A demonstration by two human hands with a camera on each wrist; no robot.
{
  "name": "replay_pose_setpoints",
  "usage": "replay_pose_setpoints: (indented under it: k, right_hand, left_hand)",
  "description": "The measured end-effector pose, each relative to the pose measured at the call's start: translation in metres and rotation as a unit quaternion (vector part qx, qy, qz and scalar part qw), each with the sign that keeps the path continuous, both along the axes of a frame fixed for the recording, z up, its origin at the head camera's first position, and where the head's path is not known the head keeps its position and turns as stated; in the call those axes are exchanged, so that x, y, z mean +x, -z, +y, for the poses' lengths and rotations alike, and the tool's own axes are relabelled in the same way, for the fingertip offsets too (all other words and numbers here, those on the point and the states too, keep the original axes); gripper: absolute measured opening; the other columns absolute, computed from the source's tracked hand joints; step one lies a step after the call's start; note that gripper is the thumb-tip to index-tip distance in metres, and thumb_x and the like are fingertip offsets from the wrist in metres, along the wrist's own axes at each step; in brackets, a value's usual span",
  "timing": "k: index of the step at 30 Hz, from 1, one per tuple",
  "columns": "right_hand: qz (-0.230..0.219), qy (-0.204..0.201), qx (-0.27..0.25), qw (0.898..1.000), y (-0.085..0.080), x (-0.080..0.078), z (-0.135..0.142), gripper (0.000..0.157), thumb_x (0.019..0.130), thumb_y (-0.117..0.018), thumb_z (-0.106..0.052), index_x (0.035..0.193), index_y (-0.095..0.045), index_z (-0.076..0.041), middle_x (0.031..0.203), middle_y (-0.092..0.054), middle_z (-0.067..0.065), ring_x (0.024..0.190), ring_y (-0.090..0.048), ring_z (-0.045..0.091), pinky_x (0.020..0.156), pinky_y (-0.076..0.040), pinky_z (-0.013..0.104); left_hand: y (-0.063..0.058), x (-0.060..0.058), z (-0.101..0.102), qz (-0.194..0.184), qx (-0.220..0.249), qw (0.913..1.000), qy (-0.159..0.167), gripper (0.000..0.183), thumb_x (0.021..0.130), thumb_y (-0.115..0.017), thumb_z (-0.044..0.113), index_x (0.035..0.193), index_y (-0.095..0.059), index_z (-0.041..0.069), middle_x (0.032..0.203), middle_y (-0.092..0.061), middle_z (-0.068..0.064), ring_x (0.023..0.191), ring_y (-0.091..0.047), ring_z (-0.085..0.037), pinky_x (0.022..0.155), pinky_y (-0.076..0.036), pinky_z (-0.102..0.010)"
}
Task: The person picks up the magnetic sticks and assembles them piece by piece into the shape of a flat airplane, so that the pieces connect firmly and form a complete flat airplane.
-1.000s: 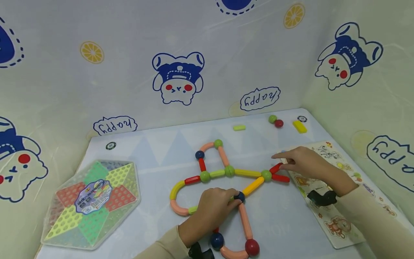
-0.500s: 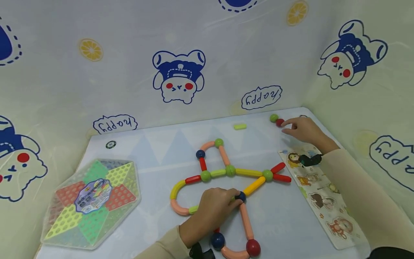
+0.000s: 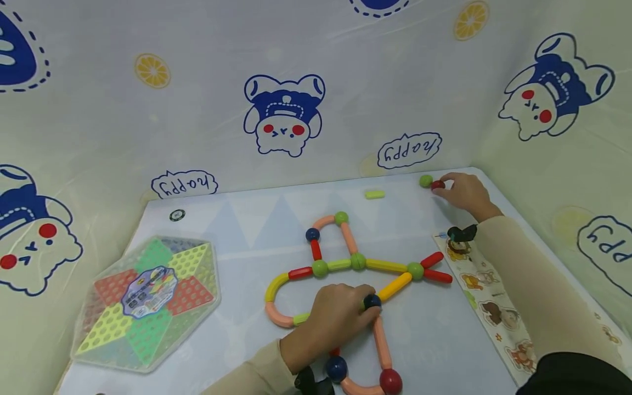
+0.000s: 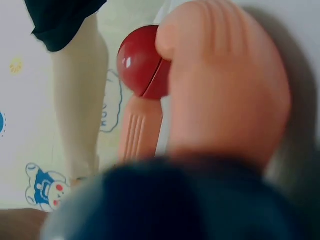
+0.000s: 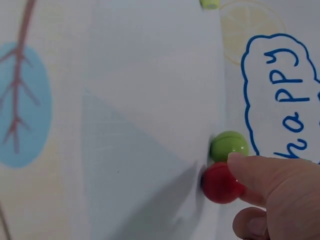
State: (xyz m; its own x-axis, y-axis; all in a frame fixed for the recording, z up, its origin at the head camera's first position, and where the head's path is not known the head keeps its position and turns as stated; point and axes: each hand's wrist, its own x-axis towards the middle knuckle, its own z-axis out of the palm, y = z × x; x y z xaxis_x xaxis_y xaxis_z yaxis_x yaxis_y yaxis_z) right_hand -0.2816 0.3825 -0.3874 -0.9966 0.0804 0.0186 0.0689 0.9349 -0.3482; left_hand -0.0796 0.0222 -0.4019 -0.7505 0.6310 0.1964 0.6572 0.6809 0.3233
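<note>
My left hand (image 3: 338, 315) pinches a dark blue ball (image 3: 372, 301) that joins rods of a magnetic stick-and-ball figure; part of the figure is hidden beneath the hand. Red, yellow, green and pink rods run between its green, blue and red balls, with a green ball (image 3: 415, 270) bearing two short red rods (image 3: 437, 276). At the table's far right corner, my right hand (image 3: 466, 193) has thumb and finger around a loose red ball (image 5: 220, 184). A loose green ball (image 5: 229, 148) sits against it. In the left wrist view, a large red ball (image 4: 139, 62) adjoins pink rods (image 4: 227, 85).
To the left lies a clear hexagonal box (image 3: 148, 304) with coloured panels. A sticker-like animal sheet (image 3: 494, 318) lies at the right, partly under my right sleeve. One short lime rod (image 3: 374, 194) rests near the back edge. A printed curtain surrounds the table.
My right hand has moved from the red rods to the far right corner and taken hold of the red ball. My left hand stays on the blue ball.
</note>
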Motion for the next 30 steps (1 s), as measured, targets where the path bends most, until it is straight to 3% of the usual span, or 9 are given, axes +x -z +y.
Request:
replay_pose_setpoints:
  k: [7, 12, 15, 19, 23, 27, 30]
  right_hand:
    - [-0.031, 0.029, -0.003, 0.999, 0.007, 0.002, 0.011, 0.053, 0.086, -0.062, -0.045, 0.117, -0.057, -0.002, 0.108, -0.055, 0.025, 0.090, -0.044, 0.038, 0.065, -0.041, 0.044]
    - [-0.028, 0.023, -0.005, 0.999, 0.003, 0.017, 0.017, 0.055, 0.085, -0.062, -0.047, 0.114, -0.059, -0.001, 0.098, -0.056, 0.022, 0.086, -0.045, 0.035, 0.064, -0.041, 0.041]
    - [-0.013, -0.005, -0.002, 1.000, -0.004, 0.039, 0.018, 0.051, 0.086, -0.063, -0.046, 0.111, -0.062, -0.002, 0.085, -0.056, 0.016, 0.078, -0.046, 0.030, 0.058, -0.039, 0.037]
    - [-0.008, -0.055, -0.008, 0.998, -0.013, 0.083, 0.010, 0.049, 0.085, -0.064, -0.046, 0.110, -0.064, -0.004, 0.066, -0.049, 0.008, 0.060, -0.044, 0.025, 0.048, -0.033, 0.032]
    - [-0.020, -0.104, -0.029, 0.994, -0.012, 0.124, -0.002, 0.048, 0.083, -0.066, -0.049, 0.108, -0.066, -0.009, 0.057, -0.043, 0.001, 0.048, -0.039, 0.019, 0.042, -0.029, 0.027]
    - [-0.019, -0.141, -0.033, 0.989, -0.004, 0.149, -0.011, 0.043, 0.083, -0.068, -0.045, 0.112, -0.066, -0.013, 0.056, -0.041, -0.003, 0.046, -0.038, 0.015, 0.041, -0.029, 0.026]
    - [-0.010, -0.147, -0.020, 0.989, 0.001, 0.164, -0.014, 0.040, 0.083, -0.070, -0.038, 0.113, -0.066, -0.013, 0.055, -0.042, -0.005, 0.046, -0.038, 0.013, 0.042, -0.030, 0.025]
  left_hand:
    - [0.005, 0.002, 0.012, 0.012, -0.014, 0.9998, 0.010, 0.028, 0.086, -0.063, 0.045, 0.100, -0.071, 0.022, 0.056, -0.046, 0.014, 0.047, -0.038, 0.000, 0.042, -0.027, -0.017]
    - [0.007, 0.002, 0.010, 0.010, -0.004, 0.9999, 0.002, 0.027, 0.086, -0.063, 0.045, 0.099, -0.072, 0.023, 0.058, -0.049, 0.015, 0.049, -0.040, 0.001, 0.044, -0.031, -0.015]
    - [0.006, 0.001, 0.007, 0.007, -0.001, 1.0000, -0.002, 0.027, 0.086, -0.064, 0.045, 0.099, -0.072, 0.023, 0.057, -0.048, 0.016, 0.049, -0.040, 0.001, 0.045, -0.031, -0.015]
    - [0.005, 0.000, 0.002, 0.007, 0.005, 0.9999, 0.009, 0.026, 0.087, -0.063, 0.043, 0.099, -0.072, 0.022, 0.055, -0.046, 0.016, 0.050, -0.041, 0.001, 0.045, -0.032, -0.015]
    - [0.005, -0.001, -0.005, 0.003, 0.008, 0.9999, 0.009, 0.024, 0.086, -0.065, 0.042, 0.099, -0.072, 0.023, 0.054, -0.044, 0.016, 0.049, -0.041, 0.000, 0.045, -0.032, -0.016]
    - [0.005, 0.000, -0.011, -0.010, 0.007, 0.9999, 0.005, 0.022, 0.085, -0.066, 0.042, 0.098, -0.072, 0.025, 0.054, -0.044, 0.016, 0.050, -0.042, -0.001, 0.046, -0.033, -0.016]
    - [0.007, 0.001, -0.010, -0.023, 0.006, 0.9997, 0.010, 0.022, 0.086, -0.065, 0.042, 0.100, -0.071, 0.025, 0.053, -0.043, 0.017, 0.050, -0.041, 0.000, 0.046, -0.033, -0.016]
